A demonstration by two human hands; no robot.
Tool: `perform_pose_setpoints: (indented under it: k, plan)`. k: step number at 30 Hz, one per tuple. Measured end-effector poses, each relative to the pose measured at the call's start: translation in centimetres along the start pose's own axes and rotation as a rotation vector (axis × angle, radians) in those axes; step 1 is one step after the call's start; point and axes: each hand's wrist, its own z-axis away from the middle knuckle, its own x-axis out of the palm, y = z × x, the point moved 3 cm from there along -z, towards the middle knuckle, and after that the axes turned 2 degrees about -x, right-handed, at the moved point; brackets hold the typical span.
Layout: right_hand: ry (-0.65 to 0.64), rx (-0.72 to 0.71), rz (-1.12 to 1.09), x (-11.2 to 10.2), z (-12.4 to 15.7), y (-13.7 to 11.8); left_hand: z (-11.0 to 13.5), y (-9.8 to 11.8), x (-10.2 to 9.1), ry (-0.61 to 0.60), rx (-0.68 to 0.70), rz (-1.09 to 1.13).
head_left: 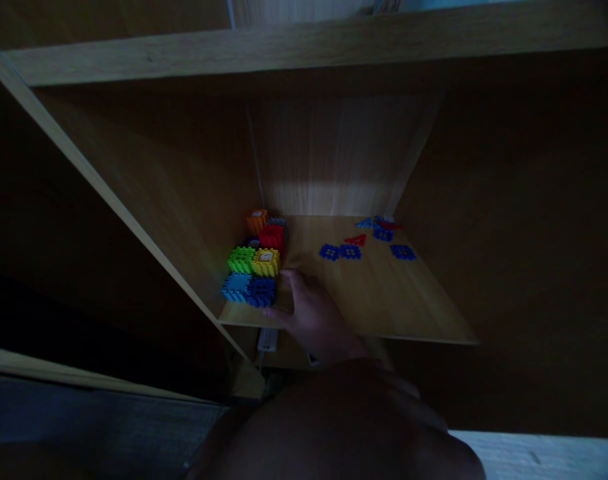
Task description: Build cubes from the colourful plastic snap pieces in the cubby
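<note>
Dim light fills a wooden cabinet shelf (384,300). My right hand (314,313) reaches in over its front edge, thumb and fingers spread apart. The thumb tip lies by the lower edge of a dark blue plastic block (261,291). A fingertip is beside a yellow block (267,262); whether it touches is unclear. Left of these sit a light blue block (237,287) and a green block (241,259). Behind them are a red block (273,237) and an orange block (257,221). My left hand is out of view.
Flat dark blue interlocking pieces (351,252) and a red triangular piece (355,240) lie mid-shelf. More flat pieces (383,235) are at the back right, another (403,252) nearer. A white object (267,339) shows below the shelf. Side panels enclose the space.
</note>
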Motion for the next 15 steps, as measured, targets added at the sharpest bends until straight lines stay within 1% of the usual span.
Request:
perform_pose_setpoints:
  k: [2,5,6,8,11,15]
  plan:
    - [0.046,0.017,0.025,-1.1,-0.2,1.7,0.1,0.0,-0.3,0.008,-0.012,-0.013]
    - [0.14,0.099,0.2,-2.3,-0.5,5.1,0.4,0.0,-0.7,0.027,-0.039,-0.038]
    - [0.147,0.136,0.246,-2.4,-0.6,6.1,0.5,-0.1,-0.7,0.033,-0.051,-0.046]
    - [0.118,0.185,0.299,-2.5,-0.7,7.7,0.5,-0.4,-0.7,0.046,-0.076,-0.062]
    - [0.068,0.186,0.342,-2.4,-0.7,8.3,0.2,-1.8,-0.6,0.08,-0.155,-0.104]
    - [0.032,0.198,0.387,-2.7,-0.5,8.0,-0.1,-5.6,-0.7,0.137,-0.341,-0.267]
